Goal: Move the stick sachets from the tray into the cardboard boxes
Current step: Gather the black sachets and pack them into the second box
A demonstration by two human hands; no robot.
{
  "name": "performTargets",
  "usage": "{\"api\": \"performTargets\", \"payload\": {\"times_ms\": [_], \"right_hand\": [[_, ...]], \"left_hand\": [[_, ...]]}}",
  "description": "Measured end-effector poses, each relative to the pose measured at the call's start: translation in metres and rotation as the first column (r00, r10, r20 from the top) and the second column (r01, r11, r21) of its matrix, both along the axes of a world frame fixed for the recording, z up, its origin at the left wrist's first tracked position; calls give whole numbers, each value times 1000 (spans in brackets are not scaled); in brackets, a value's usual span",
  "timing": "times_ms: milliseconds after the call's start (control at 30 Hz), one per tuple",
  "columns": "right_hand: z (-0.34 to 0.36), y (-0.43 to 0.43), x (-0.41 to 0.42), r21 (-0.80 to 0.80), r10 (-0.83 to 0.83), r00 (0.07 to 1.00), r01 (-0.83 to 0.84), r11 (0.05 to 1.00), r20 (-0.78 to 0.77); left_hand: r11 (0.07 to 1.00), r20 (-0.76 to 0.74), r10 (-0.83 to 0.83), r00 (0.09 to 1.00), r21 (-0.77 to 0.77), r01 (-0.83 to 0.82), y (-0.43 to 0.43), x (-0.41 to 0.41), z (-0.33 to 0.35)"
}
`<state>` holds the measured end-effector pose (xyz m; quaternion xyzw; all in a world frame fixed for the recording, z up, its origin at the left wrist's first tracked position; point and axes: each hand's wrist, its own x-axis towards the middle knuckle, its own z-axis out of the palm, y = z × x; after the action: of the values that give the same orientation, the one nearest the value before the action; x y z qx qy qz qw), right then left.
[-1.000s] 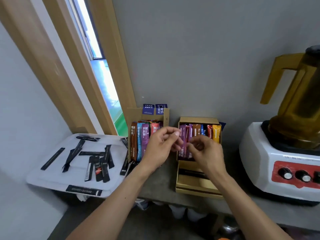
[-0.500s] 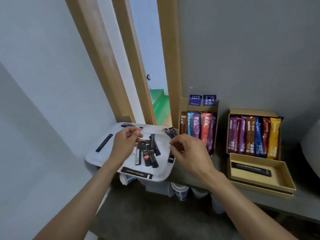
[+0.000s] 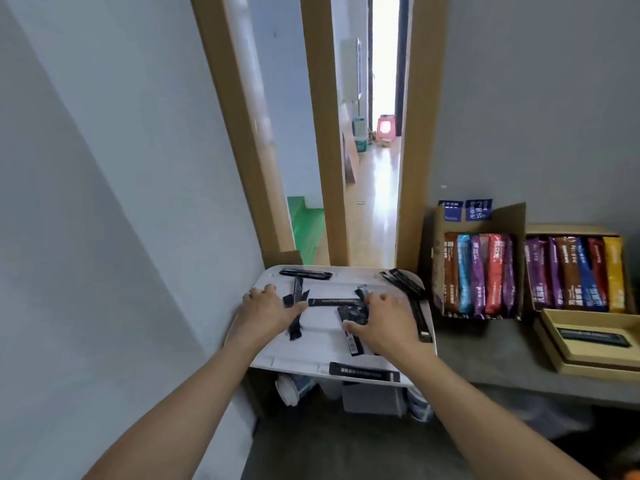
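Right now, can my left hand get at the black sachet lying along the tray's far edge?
Probably yes. The left hand is over the tray, just short of that sachet, with only bare tray between them and nothing lying on it.

Both bare forearms are reaching forward side by side, converging slightly. The left hand (image 3: 268, 311) is lying palm down, thumb pointing inward, fingers (image 3: 266, 289) bending down at the knuckles. The right hand (image 3: 386, 327) is mirroring it, thumb stretching left. Whether either is gripping anything is unclear.
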<state>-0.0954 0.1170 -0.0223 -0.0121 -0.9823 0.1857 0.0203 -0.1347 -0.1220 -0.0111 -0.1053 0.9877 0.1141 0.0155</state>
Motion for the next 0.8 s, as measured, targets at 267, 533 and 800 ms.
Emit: {"api": "performTargets", "payload": {"times_ms": [267, 533, 800], "right_hand": [[23, -31, -37, -17, 66, 985, -69, 997, -161], [9, -67, -102, -103, 256, 966, -252, 962, 28], [3, -72, -106, -80, 136, 978, -150, 985, -156]], "left_hand": [[989, -38, -50, 998, 141, 55, -2, -18, -5], [992, -51, -76, 996, 101, 81, -7, -17, -11], [963, -53, -169, 984, 203, 176, 3, -28, -19]]}}
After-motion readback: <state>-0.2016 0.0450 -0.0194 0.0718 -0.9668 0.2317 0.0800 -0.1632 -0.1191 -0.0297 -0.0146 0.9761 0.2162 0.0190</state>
